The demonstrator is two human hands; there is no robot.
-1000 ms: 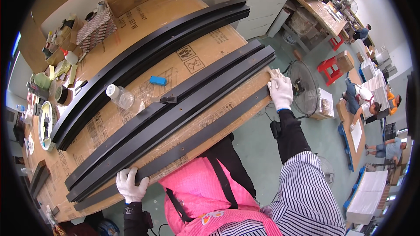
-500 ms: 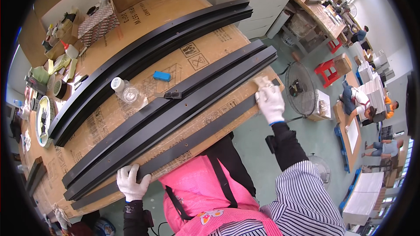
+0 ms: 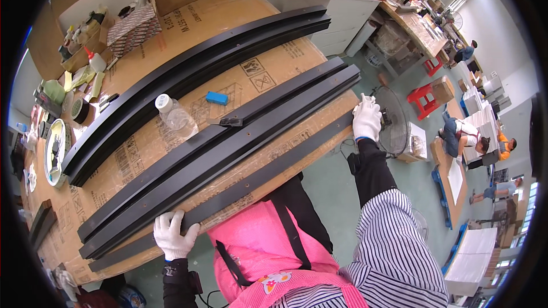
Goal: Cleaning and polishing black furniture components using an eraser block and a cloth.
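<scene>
A flat dark strip [image 3: 251, 182] lies along the near edge of the cardboard-covered table. My left hand [image 3: 174, 236], in a white glove, grips it near its left part, fingers bent over it and thumb apart. At the strip's far right end is my gloved right hand [image 3: 367, 121], closed around a crumpled white cloth [image 3: 368, 100]. Just beyond the strip, two dark grooved bars [image 3: 245, 137] lie side by side. A dark-handled scraper [image 3: 229, 121] rests across the farther bar. Near it stand a clear bottle with a white cap [image 3: 177, 117] and a small blue block [image 3: 217, 98].
More dark bars [image 3: 200, 74] lie farther back on the cardboard [image 3: 274, 63]. At the left are an oval white tray [image 3: 55, 154], a red-tipped bottle [image 3: 96, 60] and a patterned box [image 3: 134, 31]. A standing fan [image 3: 394, 120] is beyond the table's right end. Several other people work at the right.
My right hand has slid to the right with the cloth, up to the strip's end. The left hand keeps its place on the strip. The view has shifted slightly.
</scene>
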